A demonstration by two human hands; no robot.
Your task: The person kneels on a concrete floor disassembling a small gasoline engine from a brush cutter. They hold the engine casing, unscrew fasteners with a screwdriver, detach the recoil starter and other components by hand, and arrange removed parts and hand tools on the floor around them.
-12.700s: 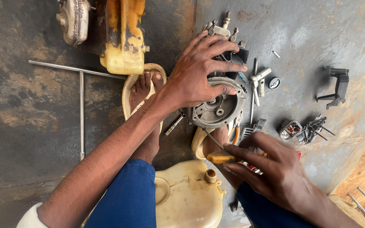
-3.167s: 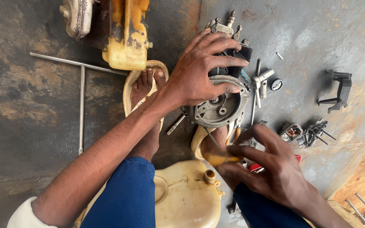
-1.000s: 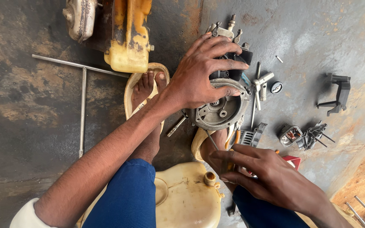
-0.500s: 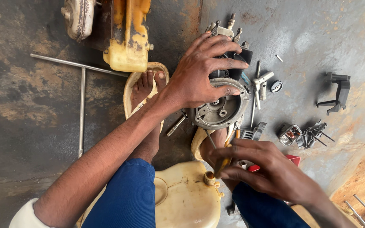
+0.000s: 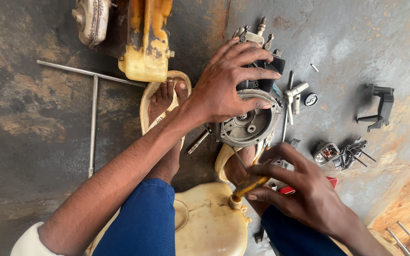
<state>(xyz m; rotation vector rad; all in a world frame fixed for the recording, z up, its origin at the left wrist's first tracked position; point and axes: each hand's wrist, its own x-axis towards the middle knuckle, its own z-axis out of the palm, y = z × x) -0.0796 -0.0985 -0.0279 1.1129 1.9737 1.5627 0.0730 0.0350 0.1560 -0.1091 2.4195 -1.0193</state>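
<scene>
My left hand is clamped over a small grey engine block standing on the floor, fingers spread across its top and round housing. Below it, my right hand grips a screwdriver with a yellow handle, whose thin shaft points up toward the engine's lower edge. A cream plastic fuel tank lies between my knees, just under the screwdriver handle. My bare foot in a tan sandal rests to the left of the engine.
A dirty yellow machine body lies at the top. A long T-shaped metal wrench lies at left. Loose parts sit at right: a spark plug wrench, a black bracket, small metal pieces, a red object.
My right hand has shifted slightly and taken up the yellow-handled screwdriver, bringing its shaft up toward the engine. My left hand has stayed on the engine.
</scene>
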